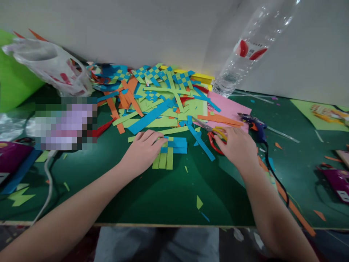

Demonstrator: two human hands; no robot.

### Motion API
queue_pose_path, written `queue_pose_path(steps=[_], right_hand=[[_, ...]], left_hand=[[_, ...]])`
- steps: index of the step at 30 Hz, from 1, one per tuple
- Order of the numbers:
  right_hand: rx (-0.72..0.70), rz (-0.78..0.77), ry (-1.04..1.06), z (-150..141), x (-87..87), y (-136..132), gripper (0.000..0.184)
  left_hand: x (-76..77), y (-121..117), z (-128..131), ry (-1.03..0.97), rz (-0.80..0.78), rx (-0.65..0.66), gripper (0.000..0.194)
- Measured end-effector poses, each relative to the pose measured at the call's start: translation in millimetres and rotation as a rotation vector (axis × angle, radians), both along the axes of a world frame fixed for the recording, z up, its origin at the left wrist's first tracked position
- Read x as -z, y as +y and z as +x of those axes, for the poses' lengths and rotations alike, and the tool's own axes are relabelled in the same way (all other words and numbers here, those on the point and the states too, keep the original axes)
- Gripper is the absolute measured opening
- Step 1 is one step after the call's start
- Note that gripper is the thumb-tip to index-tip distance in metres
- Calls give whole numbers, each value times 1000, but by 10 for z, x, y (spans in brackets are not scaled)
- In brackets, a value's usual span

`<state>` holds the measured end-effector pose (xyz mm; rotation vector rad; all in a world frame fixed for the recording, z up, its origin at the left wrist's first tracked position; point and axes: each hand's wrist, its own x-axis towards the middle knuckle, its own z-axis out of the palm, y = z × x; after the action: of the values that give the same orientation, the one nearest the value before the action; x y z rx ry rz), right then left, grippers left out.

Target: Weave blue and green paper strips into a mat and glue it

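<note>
My left hand (145, 147) has its fingers bent together on the upper left part of a small piece of woven paper strips (180, 145), blue ones running sideways through green ones that hang toward me. The covered corner of the weave is hidden. To the right, my right hand (240, 149) closes around the red and yellow handles of a pair of scissors (208, 127), whose blades point away to the left over loose strips. A blue strip (203, 143) lies between the weave and the scissors. Part of the handles is behind my fingers.
Loose strips and finished checkered weaves (152, 74) pile against the wall. A glue gun (255, 125) with a black cord lies right of my right hand. Behind stands a plastic bottle (245, 54). At left are a bag (54, 65) and a blurred-out device on a white cable (47, 174).
</note>
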<state>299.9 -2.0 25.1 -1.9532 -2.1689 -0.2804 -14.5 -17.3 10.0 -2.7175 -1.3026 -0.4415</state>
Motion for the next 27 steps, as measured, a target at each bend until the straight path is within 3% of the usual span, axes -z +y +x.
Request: queue_pose_path(steps=[4, 7, 10, 13, 18, 23, 27], right_hand=[[-176, 125, 81, -233, -17, -132, 33], [-408, 171, 126, -448, 55, -200, 27], [-512, 213, 106, -640, 136, -202, 25], [-508, 239, 72, -770, 146, -146, 25], [-340, 149, 158, -869, 132, -69, 21], [-440, 123, 170, -855, 250, -64, 19], [-480, 96, 192, -804, 285, -45, 17]], left_hand=[[23, 30, -17, -28, -21, -5, 33], [47, 52, -37, -42, -30, -3, 38], [69, 76, -60, -42, -37, -16, 40], [83, 95, -79, -24, -57, -18, 40], [84, 96, -75, 1, -67, -26, 41], [76, 95, -54, -38, -57, -33, 33], [100, 124, -81, -40, -104, 2, 37]])
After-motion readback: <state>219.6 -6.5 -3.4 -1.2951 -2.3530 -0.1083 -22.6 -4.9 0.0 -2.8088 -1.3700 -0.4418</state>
